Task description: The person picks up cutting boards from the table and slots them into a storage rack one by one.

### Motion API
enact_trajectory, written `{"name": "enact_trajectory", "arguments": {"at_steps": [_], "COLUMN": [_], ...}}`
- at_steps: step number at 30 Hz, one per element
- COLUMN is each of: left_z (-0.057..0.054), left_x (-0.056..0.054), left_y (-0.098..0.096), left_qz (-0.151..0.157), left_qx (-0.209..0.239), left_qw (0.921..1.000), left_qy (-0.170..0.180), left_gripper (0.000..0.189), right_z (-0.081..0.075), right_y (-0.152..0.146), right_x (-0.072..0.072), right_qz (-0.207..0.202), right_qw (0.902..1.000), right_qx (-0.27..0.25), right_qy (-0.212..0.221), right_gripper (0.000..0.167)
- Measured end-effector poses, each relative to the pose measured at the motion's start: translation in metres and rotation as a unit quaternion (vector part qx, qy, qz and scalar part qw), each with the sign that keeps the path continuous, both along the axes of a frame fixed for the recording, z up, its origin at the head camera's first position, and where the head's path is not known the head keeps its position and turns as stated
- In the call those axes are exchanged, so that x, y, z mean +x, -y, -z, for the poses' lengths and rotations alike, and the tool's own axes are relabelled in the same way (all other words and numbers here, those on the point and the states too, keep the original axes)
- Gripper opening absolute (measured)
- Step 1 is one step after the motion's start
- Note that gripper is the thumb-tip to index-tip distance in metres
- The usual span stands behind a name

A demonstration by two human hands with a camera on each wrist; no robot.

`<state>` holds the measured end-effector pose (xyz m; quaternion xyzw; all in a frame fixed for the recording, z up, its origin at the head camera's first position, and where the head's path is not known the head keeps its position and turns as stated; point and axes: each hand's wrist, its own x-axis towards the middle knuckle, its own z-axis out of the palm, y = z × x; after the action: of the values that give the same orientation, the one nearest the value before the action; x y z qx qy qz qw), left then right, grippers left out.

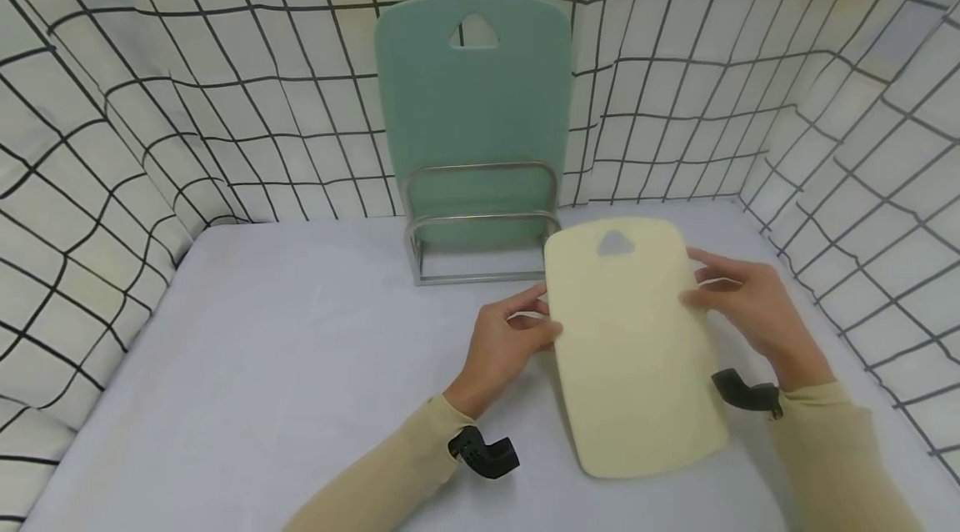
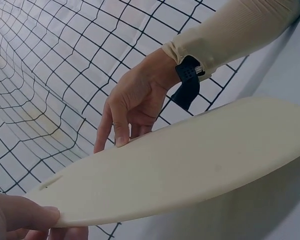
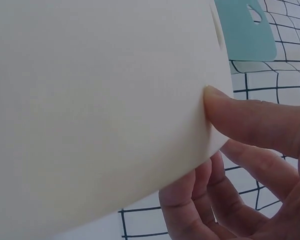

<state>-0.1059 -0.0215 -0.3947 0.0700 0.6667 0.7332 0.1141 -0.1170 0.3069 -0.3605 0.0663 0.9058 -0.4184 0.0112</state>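
L hand (image 1: 512, 340) & R hand (image 1: 742, 303): fingers part-closed, pinching opp. edges of cream cutting board (image 1: 630, 348), held over table (image 1: 300, 365), R-front of metal rack (image 1: 480, 218); table contact unclear. Green cutting board (image 1: 472, 107) stands in rack, grid-pattern backdrop (image 1: 300, 115) behind. In head view, cream board's top-L corner obstructs rack's front-R corner.

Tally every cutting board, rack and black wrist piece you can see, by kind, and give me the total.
Cutting boards: 2 (pale yellow board, green board)
Metal rack: 1
Black wrist pieces: 2 (left wrist piece, right wrist piece)
Total: 5
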Motion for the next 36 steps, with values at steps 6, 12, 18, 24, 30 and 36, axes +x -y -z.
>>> {"name": "enact_trajectory", "arguments": {"at_steps": [6, 12, 18, 24, 30, 36], "left_z": [-0.006, -0.015, -0.022, -0.027, -0.032, -0.038], "left_x": [-0.004, -0.007, -0.009, -0.011, -0.013, -0.014], "left_y": [0.000, 0.004, 0.012, 0.021, 0.030, 0.036], "left_qz": [-0.005, -0.004, 0.000, 0.000, 0.005, 0.001], "left_qx": [-0.016, -0.021, -0.012, -0.005, 0.004, -0.007], "left_qw": [0.9998, 0.9997, 0.9999, 0.9999, 0.9999, 0.9999], "left_qy": [-0.011, -0.011, -0.012, -0.010, -0.010, -0.013], "left_gripper": [0.057, 0.056, 0.055, 0.057, 0.058, 0.058], "right_z": [-0.003, -0.003, -0.004, -0.010, -0.016, -0.023], "right_y": [0.002, 0.003, 0.008, 0.020, 0.029, 0.035], "right_x": [-0.002, -0.004, -0.007, -0.008, -0.010, -0.013], "right_qz": [0.015, 0.020, 0.022, 0.028, 0.034, 0.036], "right_qw": [0.9998, 0.9997, 0.9994, 0.9989, 0.9984, 0.9978], "right_qx": [-0.010, -0.014, -0.024, -0.038, -0.045, -0.055], "right_qy": [0.001, 0.001, -0.008, -0.005, 0.000, -0.007], "right_gripper": [0.076, 0.078, 0.078, 0.077, 0.077, 0.078]}}
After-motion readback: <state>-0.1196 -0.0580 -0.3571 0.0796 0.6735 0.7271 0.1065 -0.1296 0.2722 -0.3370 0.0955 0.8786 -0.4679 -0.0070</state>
